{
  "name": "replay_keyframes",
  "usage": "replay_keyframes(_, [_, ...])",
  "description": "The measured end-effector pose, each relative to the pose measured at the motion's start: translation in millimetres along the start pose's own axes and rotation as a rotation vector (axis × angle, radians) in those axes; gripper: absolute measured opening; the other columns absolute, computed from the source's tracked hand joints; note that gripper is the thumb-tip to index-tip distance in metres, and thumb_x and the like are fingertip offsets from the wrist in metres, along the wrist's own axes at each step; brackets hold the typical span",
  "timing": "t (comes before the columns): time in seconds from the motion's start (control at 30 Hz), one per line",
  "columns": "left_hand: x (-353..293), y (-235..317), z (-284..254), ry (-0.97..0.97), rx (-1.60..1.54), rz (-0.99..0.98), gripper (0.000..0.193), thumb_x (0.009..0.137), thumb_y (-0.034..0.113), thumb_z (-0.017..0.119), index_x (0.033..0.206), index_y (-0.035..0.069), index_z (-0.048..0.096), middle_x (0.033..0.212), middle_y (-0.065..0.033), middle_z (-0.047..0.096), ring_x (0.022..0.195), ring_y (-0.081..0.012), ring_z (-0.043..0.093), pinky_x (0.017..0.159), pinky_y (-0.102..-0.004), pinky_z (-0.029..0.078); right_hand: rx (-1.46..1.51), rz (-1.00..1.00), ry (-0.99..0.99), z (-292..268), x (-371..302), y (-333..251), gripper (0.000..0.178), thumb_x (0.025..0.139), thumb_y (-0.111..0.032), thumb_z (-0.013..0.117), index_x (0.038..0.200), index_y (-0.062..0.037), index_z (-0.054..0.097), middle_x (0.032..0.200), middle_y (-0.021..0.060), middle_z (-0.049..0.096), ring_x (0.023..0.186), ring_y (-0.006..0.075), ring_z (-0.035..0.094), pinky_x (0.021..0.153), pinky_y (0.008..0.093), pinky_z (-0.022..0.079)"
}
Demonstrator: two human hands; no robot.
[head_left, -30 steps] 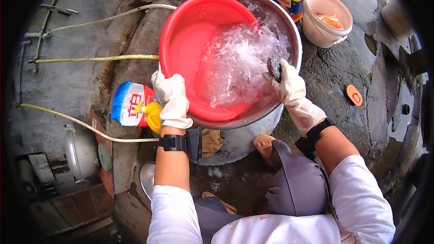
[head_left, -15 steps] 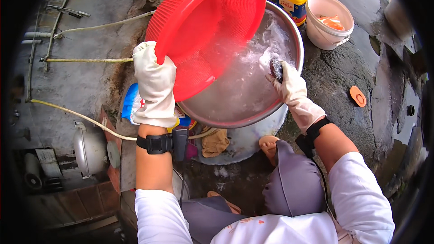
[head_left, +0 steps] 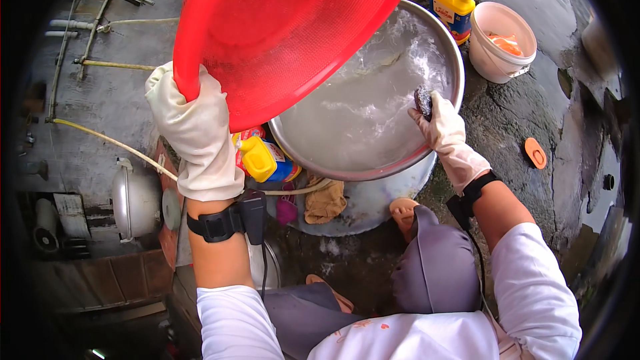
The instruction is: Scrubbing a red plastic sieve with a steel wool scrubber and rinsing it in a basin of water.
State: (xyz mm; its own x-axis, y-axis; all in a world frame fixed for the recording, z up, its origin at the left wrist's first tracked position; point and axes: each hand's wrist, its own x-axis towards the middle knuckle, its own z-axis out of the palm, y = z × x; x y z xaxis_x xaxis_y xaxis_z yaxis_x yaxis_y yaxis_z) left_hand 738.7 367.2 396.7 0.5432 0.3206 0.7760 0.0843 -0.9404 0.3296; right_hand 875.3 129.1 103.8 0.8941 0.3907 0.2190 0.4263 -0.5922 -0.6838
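Observation:
A large red plastic colander (head_left: 267,33) is tilted up on its side, its hollow facing me. My left hand (head_left: 190,127), in a cream rubber glove, is closed around its near left rim. Below and to the right of it stands a wide metal basin (head_left: 347,120) of cloudy, foamy water. My right hand (head_left: 443,130), gloved too, pinches a dark metallic scouring pad (head_left: 423,101) over the basin's right side. The colander covers the basin's far left part.
A yellow-and-blue pump bottle (head_left: 452,7) and a white bucket (head_left: 500,43) with something orange inside stand at the far right. Another yellow-and-blue bottle (head_left: 263,159), a brown cloth (head_left: 325,201) and a yellow hose (head_left: 113,147) lie left. An orange slipper-shaped piece (head_left: 535,153) is right.
My left hand has moved left with the colander, lifting it up and away, so more water shows. The scouring pad stays near the basin's right side, out of the foam.

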Motion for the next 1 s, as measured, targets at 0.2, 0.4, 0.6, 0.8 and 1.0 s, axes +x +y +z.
replay_keyframes(0.2, [-18.6,-14.4,-40.0,0.098,-0.063,-0.278,0.01,0.085,-0.001,0.06,0.076,0.0,0.058,0.068,-0.0032,0.055,0.055,-0.0105,0.051,0.051,-0.027,0.04,0.056,0.123,-0.489,-21.1,40.4,-37.9,0.053,0.081,-0.039,0.077,0.108,-0.0002,0.053,0.088,0.019,0.064,0.083,0.034,0.064,0.072,0.0437,0.051])
replay_keyframes(0.4, [-46.5,-27.4,-64.2,0.375,-0.138,-0.487,0.013,0.085,-0.003,0.064,0.097,0.001,0.067,0.083,-0.0006,0.063,0.068,-0.0077,0.056,0.063,-0.0233,0.047,-0.075,-0.234,-0.373,46.1,73.4,-25.5,0.083,0.072,-0.029,0.084,0.138,-0.0016,0.041,0.129,0.0286,0.05,0.111,0.0414,0.058,0.09,0.0466,0.051])
replay_keyframes(0.6, [-69.2,-47.4,-79.6,0.372,-0.199,-0.509,0.02,0.085,-0.003,0.063,0.104,0.001,0.066,0.094,-0.0016,0.066,0.076,-0.01,0.059,0.07,-0.0251,0.049,-0.078,0.015,-0.691,121.5,54.3,33.5,0.044,0.084,-0.016,0.061,0.128,-0.0133,0.058,0.131,0.0194,0.057,0.117,0.0333,0.059,0.094,0.0393,0.05])
replay_keyframes(0.8, [-91.8,-67.7,-85.6,0.352,-0.158,-0.593,0.02,0.084,-0.004,0.063,0.103,0.002,0.065,0.093,-0.0009,0.065,0.074,-0.009,0.058,0.069,-0.0243,0.048,0.373,0.015,-0.787,62.4,41.7,12.6,0.016,0.091,-0.014,0.05,0.096,-0.0073,0.064,0.091,0.0117,0.062,0.081,0.021,0.061,0.077,0.0282,0.049])
replay_keyframes(1.0, [-102.2,-61.0,-84.2,0.36,-0.278,-0.751,0.028,0.083,-0.009,0.059,0.108,0.002,0.065,0.097,-0.003,0.066,0.077,-0.0126,0.061,0.073,-0.0277,0.051,0.202,-0.246,-0.802,48.3,48.0,5.5,0.022,0.081,-0.012,0.061,0.101,-0.0047,0.065,0.091,0.0153,0.063,0.089,0.0318,0.061,0.084,0.0368,0.049])
